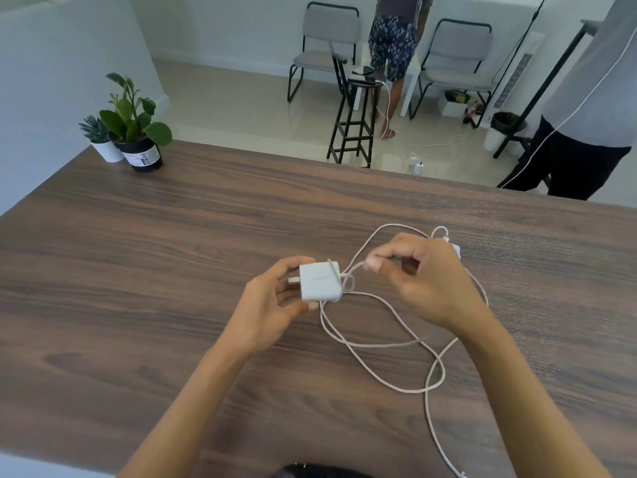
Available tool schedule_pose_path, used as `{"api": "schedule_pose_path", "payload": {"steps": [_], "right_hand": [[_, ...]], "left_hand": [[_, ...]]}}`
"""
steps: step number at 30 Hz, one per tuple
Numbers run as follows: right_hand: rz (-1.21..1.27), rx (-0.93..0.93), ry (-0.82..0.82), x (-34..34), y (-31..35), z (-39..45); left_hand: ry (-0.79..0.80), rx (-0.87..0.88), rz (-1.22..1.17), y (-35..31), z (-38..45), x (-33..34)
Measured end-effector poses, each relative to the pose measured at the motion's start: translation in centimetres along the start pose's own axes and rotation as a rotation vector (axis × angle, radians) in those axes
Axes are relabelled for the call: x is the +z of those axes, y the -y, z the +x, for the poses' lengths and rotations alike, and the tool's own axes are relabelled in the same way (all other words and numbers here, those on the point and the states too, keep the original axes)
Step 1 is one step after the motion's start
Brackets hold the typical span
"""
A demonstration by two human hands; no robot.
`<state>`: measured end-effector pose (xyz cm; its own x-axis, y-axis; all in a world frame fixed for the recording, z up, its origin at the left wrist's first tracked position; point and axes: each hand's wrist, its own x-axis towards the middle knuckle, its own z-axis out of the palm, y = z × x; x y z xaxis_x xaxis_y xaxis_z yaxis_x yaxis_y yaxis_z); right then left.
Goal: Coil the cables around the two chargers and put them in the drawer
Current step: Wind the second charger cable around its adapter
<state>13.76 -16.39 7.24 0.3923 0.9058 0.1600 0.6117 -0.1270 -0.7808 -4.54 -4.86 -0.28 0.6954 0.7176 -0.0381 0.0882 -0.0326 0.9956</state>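
Note:
A white square charger (319, 282) is held above the wooden table (172, 253) by my left hand (272, 301), thumb and fingers gripping its sides, prongs pointing left. One turn of its white cable (379, 343) crosses the charger's right end. My right hand (420, 281) pinches that cable just right of the charger. The rest of the cable lies in loose loops on the table below and to the right. A second white charger (455, 249) peeks out behind my right hand, mostly hidden. No drawer is in view.
Two potted plants (132, 129) stand at the table's far left corner. Beyond the table are a black stool (358, 115), two chairs, a person at a white desk, and another person (586, 132) standing close to the far right edge.

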Motion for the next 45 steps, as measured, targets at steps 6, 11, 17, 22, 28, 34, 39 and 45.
{"api": "schedule_pose_path", "payload": {"steps": [6, 11, 17, 22, 28, 34, 39, 45], "right_hand": [[-0.004, -0.009, 0.059, 0.6, 0.1, 2.3], [0.039, 0.055, 0.069, 1.4, -1.5, 3.4], [0.599, 0.486, 0.042, 3.7, -5.3, 2.4], [0.607, 0.630, 0.097, 5.9, -7.0, -0.5], [0.484, 0.389, 0.242, 6.0, -3.7, -3.6], [0.299, 0.083, 0.117, 2.8, 0.4, -3.4], [0.014, -0.090, -0.109, 0.3, 1.9, -0.8], [-0.072, -0.107, -0.163, 0.3, 0.8, 3.1]], "left_hand": [[0.108, -0.006, 0.025, -0.7, -0.9, 0.7], [0.155, 0.000, -0.097, -2.4, -1.7, 1.2], [0.009, 0.079, -0.285, -4.4, -1.5, 0.9], [-0.188, 0.118, -0.506, -5.9, 0.5, -0.7], [-0.423, 0.204, -0.120, -5.4, 2.8, -1.6], [-0.290, 0.171, 0.190, -2.3, 3.8, -2.1], [-0.096, 0.154, 0.284, -1.8, 2.1, -1.7], [0.136, 0.100, 0.169, -3.4, -2.0, -0.1]]}}
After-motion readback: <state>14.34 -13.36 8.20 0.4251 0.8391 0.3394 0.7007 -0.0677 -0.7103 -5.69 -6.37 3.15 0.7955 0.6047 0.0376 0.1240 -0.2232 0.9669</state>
